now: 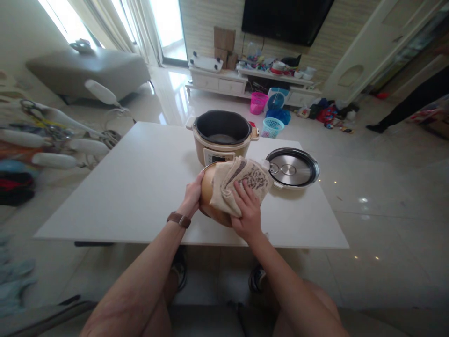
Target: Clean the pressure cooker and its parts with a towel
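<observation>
My left hand (192,196) grips the left side of a rounded tan cooker lid (207,195), held tilted just above the white table (140,182). My right hand (247,210) presses a folded beige patterned cloth (242,180) against the lid's top, fingers curled on the cloth. Just behind stands the open tan rice cooker (221,138) with its dark inner pot showing. A round metal inner lid (293,167) lies flat on the table to the right.
A grey sofa (91,70) stands at the back left. A TV cabinet (245,82) with clutter, pink and blue baskets (266,114) on the floor behind. A rack with white handles (52,140) at left. A person's leg (407,105) at far right.
</observation>
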A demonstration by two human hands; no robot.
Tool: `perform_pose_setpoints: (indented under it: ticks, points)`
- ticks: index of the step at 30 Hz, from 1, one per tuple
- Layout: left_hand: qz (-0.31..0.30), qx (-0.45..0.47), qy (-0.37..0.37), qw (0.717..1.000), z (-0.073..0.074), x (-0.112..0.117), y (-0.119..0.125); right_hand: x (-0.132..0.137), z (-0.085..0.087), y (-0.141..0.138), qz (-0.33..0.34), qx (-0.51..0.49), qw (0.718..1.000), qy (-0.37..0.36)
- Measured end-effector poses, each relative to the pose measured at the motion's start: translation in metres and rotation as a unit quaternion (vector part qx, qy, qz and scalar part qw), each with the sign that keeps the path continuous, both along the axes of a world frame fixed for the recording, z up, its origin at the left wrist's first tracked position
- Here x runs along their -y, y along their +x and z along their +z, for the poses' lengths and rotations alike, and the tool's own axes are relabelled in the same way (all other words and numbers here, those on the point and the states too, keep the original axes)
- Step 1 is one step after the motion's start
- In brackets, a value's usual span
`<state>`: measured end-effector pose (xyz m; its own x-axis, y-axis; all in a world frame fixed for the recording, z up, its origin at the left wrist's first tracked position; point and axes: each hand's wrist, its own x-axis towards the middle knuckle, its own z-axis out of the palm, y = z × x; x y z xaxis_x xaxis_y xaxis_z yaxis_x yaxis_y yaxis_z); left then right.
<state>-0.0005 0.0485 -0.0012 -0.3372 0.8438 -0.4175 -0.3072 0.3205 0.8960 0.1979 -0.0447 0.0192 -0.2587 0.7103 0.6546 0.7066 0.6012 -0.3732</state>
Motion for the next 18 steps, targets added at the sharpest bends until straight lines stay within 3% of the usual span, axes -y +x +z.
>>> perform_pose_setpoints:
  ticks: [3,7,14,18]
  points:
    - [0.005,0.007,-0.007,1.000,-0.001,0.001,0.003,-0.020,-0.006,0.018,-0.079,-0.106,0.991,-0.038]
    - [0.010,-0.018,-0.008,1.000,-0.002,0.002,0.004,-0.033,-0.019,0.031,-0.164,-0.234,0.955,-0.082]
    - [0.008,-0.038,0.001,0.999,0.000,0.004,0.007,-0.043,-0.023,0.039,-0.185,-0.313,0.924,-0.122]
    - [0.007,-0.058,0.004,0.998,0.002,0.005,0.008,-0.046,-0.017,0.040,-0.179,-0.286,0.936,-0.099]
